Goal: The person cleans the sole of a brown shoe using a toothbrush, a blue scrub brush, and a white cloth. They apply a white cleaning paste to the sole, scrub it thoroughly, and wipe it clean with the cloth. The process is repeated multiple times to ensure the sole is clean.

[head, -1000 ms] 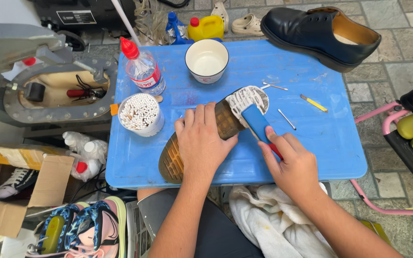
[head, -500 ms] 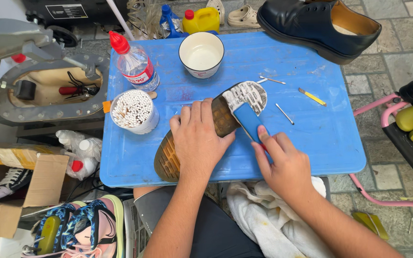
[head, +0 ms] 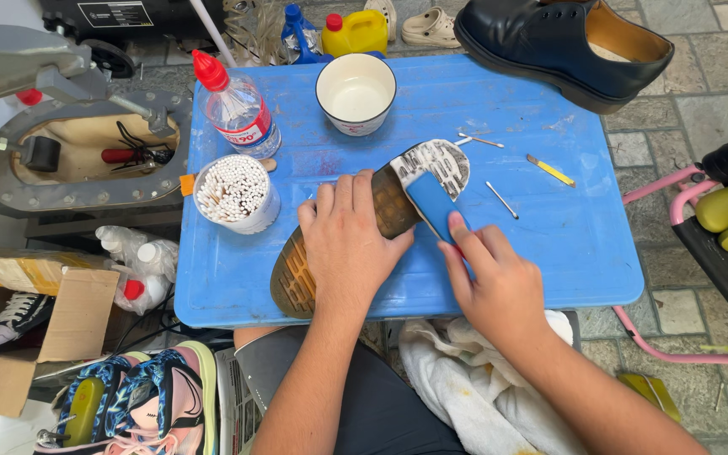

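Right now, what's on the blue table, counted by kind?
Shoes: 2, the upturned shoe under both hands and the black shoe
Bottle: 1
White cup: 1
Cotton swab tub: 1
Blue block: 1
Yellow tool: 1
Total: 7

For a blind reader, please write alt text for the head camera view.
The left hand presses an upturned brown-soled shoe onto a blue plastic table while the right hand rubs a blue flat block on its whitened heel. A cup of cotton swabs stands nearby.
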